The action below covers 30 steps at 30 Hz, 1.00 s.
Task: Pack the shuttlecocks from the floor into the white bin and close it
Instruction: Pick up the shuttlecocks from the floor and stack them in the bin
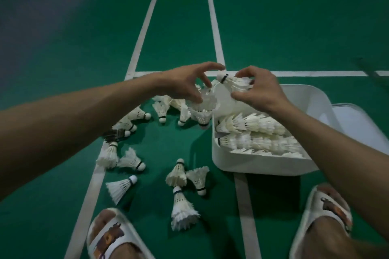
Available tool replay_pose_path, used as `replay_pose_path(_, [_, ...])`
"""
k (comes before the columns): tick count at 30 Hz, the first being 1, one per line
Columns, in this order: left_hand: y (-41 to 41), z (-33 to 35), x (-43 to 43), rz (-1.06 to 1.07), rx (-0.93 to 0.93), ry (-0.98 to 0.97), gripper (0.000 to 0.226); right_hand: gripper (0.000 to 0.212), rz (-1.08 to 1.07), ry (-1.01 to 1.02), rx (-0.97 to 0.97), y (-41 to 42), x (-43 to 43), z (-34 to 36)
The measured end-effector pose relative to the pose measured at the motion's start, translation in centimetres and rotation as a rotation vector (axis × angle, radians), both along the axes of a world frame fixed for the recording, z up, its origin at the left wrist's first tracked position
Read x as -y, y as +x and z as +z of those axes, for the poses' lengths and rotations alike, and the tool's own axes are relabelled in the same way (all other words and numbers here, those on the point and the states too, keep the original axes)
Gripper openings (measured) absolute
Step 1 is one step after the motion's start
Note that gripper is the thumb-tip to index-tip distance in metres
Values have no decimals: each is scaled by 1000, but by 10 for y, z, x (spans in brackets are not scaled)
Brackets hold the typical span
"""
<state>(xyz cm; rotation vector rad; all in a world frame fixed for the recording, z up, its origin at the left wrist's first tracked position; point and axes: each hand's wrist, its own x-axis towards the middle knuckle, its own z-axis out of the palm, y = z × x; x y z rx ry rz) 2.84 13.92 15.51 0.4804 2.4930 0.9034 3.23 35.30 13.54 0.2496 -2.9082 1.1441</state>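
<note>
the floor (181,143) lies bare in a pocket between the white bin (252,164) and the curve of loose shuttlecocks (130,160) to its left, open from above. a thick heap (181,107) crowds the bin's far left corner, right under the left hand (185,82), whose fingers are spread. the right hand (259,90) grips a shuttlecock (233,81) above that same corner, close to the left hand. packed rows (263,132) fill the bin's near part; its far part shows bare wall. the lid (362,120) lies just right of the bin. two slippers (109,235) flank the near edge.
</note>
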Motion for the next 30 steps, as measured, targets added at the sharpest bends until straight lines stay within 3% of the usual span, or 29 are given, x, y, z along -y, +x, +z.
replay_pose_path(8, [-29, -14, -97, -155, 122, -20, 91, 56, -133, 290, 112, -21, -124, -27])
replay_pose_path(11, [-39, -33, -129, -240, 212, -142, 99, 53, -149, 327, 148, -20, -149, -39])
replay_pose_path(16, [-55, -58, -175, -403, 392, -290, 111, 54, -179, 351, 208, -21, -173, -58])
replay_pose_path(30, [-87, -108, -232, -487, 501, -491, 117, 63, -231, 411, 191, -19, -185, -99])
